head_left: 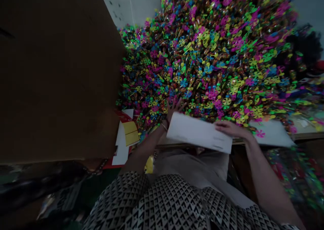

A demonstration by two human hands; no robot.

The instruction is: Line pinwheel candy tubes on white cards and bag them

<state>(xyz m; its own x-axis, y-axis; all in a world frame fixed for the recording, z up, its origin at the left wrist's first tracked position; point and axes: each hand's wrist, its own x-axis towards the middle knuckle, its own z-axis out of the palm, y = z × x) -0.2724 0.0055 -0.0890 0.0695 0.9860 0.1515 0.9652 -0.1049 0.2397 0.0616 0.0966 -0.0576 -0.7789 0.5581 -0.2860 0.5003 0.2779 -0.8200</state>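
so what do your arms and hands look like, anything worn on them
Neither the left hand nor the right hand wears a glove. The left wrist has a thin metallic bangle beside a darker band, and the right wrist shows no jewellery. The sleeves belong to a black-and-white top with a small triangle print.

Neon pinwheels (202, 61) (pink, green, blue)

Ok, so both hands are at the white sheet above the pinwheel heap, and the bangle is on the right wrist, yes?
No, the bangle is on the left wrist, not the right; the head view shows it. The left hand and right hand are at the white sheet above the pinwheel heap, as you said.
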